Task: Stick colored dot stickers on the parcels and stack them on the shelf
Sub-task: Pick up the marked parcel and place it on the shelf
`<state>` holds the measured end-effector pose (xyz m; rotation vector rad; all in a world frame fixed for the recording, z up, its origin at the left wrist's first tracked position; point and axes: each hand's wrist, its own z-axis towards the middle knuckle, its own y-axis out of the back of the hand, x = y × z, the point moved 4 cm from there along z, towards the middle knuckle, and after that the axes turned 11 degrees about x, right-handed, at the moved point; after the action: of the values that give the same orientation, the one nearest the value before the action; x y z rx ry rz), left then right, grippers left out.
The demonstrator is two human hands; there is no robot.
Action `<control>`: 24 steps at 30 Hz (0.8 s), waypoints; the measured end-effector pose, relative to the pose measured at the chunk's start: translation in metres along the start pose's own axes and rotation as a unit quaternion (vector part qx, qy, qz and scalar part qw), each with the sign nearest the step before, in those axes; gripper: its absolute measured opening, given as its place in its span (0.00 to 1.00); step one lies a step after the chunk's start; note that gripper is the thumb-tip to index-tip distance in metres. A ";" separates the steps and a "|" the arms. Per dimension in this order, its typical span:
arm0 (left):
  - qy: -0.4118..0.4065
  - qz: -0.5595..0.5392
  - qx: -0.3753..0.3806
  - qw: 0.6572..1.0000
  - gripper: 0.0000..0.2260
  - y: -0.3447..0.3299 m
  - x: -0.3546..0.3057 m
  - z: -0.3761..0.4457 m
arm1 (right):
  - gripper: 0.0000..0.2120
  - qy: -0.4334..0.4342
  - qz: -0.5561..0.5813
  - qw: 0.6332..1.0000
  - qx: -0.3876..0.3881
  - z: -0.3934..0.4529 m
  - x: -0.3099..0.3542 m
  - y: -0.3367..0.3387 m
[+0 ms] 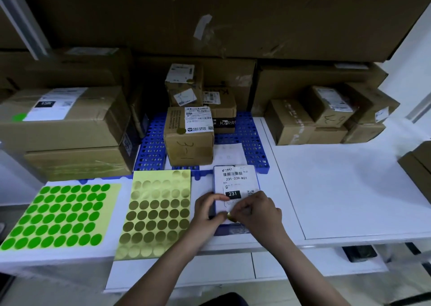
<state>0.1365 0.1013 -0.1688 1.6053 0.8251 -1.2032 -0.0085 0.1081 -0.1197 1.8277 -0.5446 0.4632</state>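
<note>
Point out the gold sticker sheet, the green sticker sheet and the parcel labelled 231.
gold sticker sheet (155, 214), head view, middle of the sheet
green sticker sheet (60, 216), head view, middle rows of dots
parcel labelled 231 (235, 178), head view, upper label

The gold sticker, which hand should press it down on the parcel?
Probably the right hand: it already pinches the gold sticker at the near edge of the flat parcel. The left hand grips the parcel's left side, so it can hold it steady.

I read "231-239-K01" over white "231" on black patch, on white label of flat parcel (236, 189) at worktop front edge. Handwritten "3-1" on brown box (189, 147) behind. "KARRI" on dark box (224, 122). Other labels unreadable.
</note>
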 end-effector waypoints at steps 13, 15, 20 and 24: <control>0.005 -0.023 0.012 1.000 0.16 -0.001 -0.002 -0.002 | 0.05 0.042 -0.027 0.997 -0.057 0.001 -0.005 -0.006; 0.009 -0.025 0.013 1.000 0.18 -0.001 -0.001 -0.003 | 0.05 0.060 -0.034 0.996 -0.062 0.001 -0.008 -0.006; 0.005 -0.024 0.017 1.000 0.21 0.000 -0.001 -0.004 | 0.14 0.138 -0.009 0.983 -0.122 0.002 -0.018 -0.009; 0.008 -0.025 0.012 1.000 0.16 0.000 0.000 -0.001 | 0.25 0.168 0.038 0.975 -0.140 0.008 -0.022 -0.015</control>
<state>0.1371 0.1024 -0.1683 1.6235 0.8683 -1.2406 -0.0174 0.1076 -0.1459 1.4248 -0.4240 0.6957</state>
